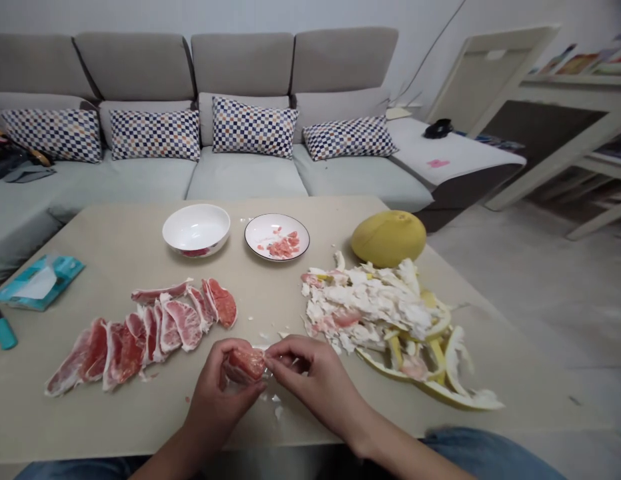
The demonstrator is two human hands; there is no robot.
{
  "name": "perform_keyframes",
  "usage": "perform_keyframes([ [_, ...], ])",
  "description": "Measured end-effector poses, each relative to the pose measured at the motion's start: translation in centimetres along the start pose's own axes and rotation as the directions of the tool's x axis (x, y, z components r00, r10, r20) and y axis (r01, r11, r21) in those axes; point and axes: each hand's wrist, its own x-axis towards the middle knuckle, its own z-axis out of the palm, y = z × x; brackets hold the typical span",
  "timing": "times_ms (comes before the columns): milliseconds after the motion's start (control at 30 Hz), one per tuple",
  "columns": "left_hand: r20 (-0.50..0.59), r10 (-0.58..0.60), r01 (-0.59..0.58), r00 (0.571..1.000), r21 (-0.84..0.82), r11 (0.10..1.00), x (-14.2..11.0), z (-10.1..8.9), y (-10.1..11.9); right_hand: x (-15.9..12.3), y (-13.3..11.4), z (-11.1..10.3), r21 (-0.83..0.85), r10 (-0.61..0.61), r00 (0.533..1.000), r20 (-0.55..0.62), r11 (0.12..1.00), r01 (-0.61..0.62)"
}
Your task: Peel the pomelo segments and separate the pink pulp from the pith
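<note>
My left hand [230, 380] is closed around a red pomelo segment [247, 363], low over the near edge of the table. At the segment's right end, the thumb and fingers of my right hand [310, 373] are pinched together; they seem to grip its pale membrane, though the fingertips hide most of it. Left of my hands lies a row of pomelo segments [180, 323] with whitish skin still on them. To the right is a heap of white pith and yellow peel [375, 313]. Small white scraps lie beneath my hands.
A white bowl [196, 227] stands at the back, beside a dark-rimmed plate [255, 247] holding pink pulp pieces. A whole yellow pomelo [389, 239] sits behind the peel heap. Far left are a tissue pack [40, 283] and a teal-and-black object [3, 330]. Behind the table [270, 293] is a sofa [245, 177].
</note>
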Motion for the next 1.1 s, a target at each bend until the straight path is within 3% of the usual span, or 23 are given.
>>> perform_keyframes([
  [167, -0.008, 0.144, -0.137, 0.99, 0.262, 0.955, -0.5, 0.1, -0.4, -0.1, 0.6, 0.2, -0.087, -0.12, 0.993, -0.007, 0.989, 0.119],
  [433, 0.049, 0.391, -0.371, 0.919, 0.438, 0.819, -0.7, 0.0, -1.0, -0.5, 0.9, 0.2, -0.195, -0.244, 0.969, 0.028, 0.95, 0.245],
  [600, 0.089, 0.464, -0.448, 0.881, 0.468, 0.762, -0.8, 0.3, -0.6, -0.8, 0.3, 0.7, -0.212, -0.161, 0.987, -0.009, 0.965, 0.156],
  [700, 0.099, 0.452, -0.446, 0.887, 0.441, 0.779, -0.9, 0.3, -0.7, -0.7, 0.0, 0.7, -0.138, -0.078, 0.997, 0.001, 0.987, 0.077],
  [800, 0.073, 0.376, -0.374, 0.924, 0.39, 0.842, -0.9, 0.0, -0.8, -0.6, 0.0, 0.4, -0.101, -0.045, 0.999, 0.024, 0.994, 0.048],
  [933, 0.018, 0.231, -0.222, 0.973, 0.365, 0.904, -1.0, -0.1, -0.8, -0.4, 0.3, 0.0, -0.096, -0.063, 0.997, 0.043, 0.993, 0.067],
  [1100, 0.025, 0.148, -0.148, 0.989, 0.326, 0.934, -1.2, -0.1, -0.7, -0.2, 0.5, 0.0, -0.092, -0.092, 0.994, 0.06, 0.991, 0.097],
])
